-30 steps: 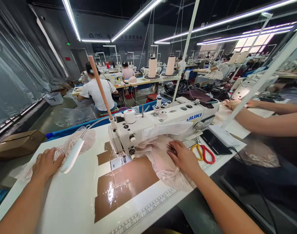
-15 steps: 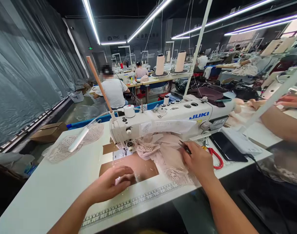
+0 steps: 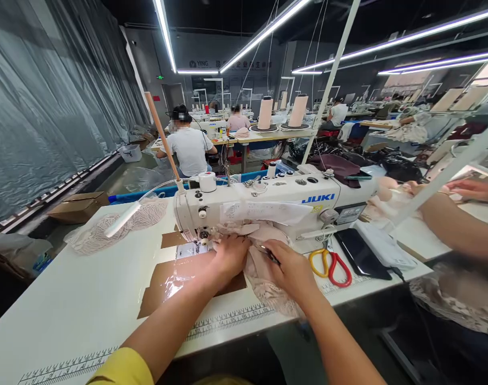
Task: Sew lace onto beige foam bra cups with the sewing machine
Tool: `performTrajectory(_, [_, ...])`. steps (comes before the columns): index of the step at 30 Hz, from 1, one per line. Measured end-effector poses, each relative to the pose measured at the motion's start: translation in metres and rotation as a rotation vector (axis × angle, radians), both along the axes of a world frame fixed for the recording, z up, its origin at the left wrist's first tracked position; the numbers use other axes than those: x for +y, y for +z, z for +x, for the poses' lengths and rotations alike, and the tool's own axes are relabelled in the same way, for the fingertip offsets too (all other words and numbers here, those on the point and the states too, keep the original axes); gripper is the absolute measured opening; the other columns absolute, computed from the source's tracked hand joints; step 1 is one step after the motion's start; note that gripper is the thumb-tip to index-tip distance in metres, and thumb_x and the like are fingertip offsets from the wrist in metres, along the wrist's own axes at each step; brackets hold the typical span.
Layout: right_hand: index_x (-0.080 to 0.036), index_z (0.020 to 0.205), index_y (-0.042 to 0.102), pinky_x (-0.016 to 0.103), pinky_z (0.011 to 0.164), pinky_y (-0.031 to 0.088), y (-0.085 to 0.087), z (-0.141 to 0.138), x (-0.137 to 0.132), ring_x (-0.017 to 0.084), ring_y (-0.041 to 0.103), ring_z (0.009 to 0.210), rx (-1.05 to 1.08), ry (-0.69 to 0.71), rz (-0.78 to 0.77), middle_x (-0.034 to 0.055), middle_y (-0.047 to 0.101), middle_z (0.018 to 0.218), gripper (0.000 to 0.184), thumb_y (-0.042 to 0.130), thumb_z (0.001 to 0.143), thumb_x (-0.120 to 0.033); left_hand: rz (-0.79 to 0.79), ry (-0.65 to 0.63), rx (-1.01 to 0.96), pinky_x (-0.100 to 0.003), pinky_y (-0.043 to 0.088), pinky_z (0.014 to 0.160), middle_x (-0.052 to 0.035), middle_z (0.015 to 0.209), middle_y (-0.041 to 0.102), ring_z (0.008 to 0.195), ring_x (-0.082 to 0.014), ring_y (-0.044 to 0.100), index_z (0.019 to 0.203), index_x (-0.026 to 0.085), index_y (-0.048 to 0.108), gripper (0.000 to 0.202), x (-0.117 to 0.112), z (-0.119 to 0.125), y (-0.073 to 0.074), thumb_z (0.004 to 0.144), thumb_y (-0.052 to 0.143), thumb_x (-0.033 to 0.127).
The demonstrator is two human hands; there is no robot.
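A bunched pale pink lace garment (image 3: pixel 263 270) lies under the arm of the white sewing machine (image 3: pixel 263 195), its lace edge hanging toward the table's front. My left hand (image 3: pixel 231 254) is on the garment right of the needle area, fingers curled into the cloth and partly hidden. Close beside it, my right hand (image 3: pixel 289 264) is closed around a slim dark pointed tool (image 3: pixel 272 256), whose exact kind I cannot make out. That hand also rests against the cloth. Beneath my left forearm is a shiny brown plate (image 3: pixel 175 280) set on the white table.
Scissors with one yellow and one red handle (image 3: pixel 340 271) lie right of my right hand, near a black phone (image 3: pixel 362 254). White lace pieces (image 3: pixel 115 227) lie at left under a lamp. A co-worker's arm (image 3: pixel 448 219) works at the right. A printed ruler (image 3: pixel 227 318) runs along the front edge.
My left hand has moved from the brown plate up and right onto the garment. My right hand has come left beside it, still holding the tool. The view has shifted slightly; the scissors show more fully.
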State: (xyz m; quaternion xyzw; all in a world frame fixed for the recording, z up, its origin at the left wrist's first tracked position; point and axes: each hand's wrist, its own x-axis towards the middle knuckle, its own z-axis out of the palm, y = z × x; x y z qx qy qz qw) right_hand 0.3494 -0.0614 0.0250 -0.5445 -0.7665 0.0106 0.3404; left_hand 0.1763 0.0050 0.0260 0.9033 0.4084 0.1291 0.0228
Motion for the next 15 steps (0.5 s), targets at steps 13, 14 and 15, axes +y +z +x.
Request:
performTrajectory(13, [-0.021, 0.118, 0.064, 0.039, 0.079, 0.057, -0.014, 0.014, 0.028, 0.028, 0.064, 0.108, -0.207, -0.097, -0.108, 0.0108, 0.055, 0.136, 0.037, 0.051, 0.083, -0.019, -1.239, -0.196, -0.327, -0.024, 0.015, 0.043, 0.0055, 0.050, 0.026, 0.047, -0.0067, 0.024, 0.053, 0.016, 0.042, 0.042, -0.103, -0.104, 0.027, 0.073, 0.063, 0.047])
performTrajectory(14, [-0.022, 0.118, 0.064, 0.039, 0.080, 0.057, -0.015, 0.016, 0.025, 0.027, 0.063, 0.109, -0.203, -0.096, -0.085, 0.0105, 0.055, 0.136, 0.037, 0.051, 0.084, -0.019, -1.377, -0.214, -0.405, -0.025, 0.013, 0.044, 0.0054, 0.049, 0.024, 0.046, -0.0062, 0.021, 0.050, 0.016, 0.039, 0.049, -0.110, -0.117, 0.022, 0.072, 0.064, 0.052])
performTrajectory(15, [-0.022, 0.118, 0.063, 0.039, 0.080, 0.057, -0.017, 0.018, 0.022, 0.027, 0.062, 0.111, -0.193, -0.094, -0.055, 0.0105, 0.055, 0.136, 0.036, 0.050, 0.085, -0.021, -1.468, -0.212, -0.521, -0.026, 0.011, 0.044, 0.0054, 0.047, 0.022, 0.044, -0.0057, 0.019, 0.048, 0.016, 0.036, 0.054, -0.118, -0.129, 0.018, 0.070, 0.065, 0.057])
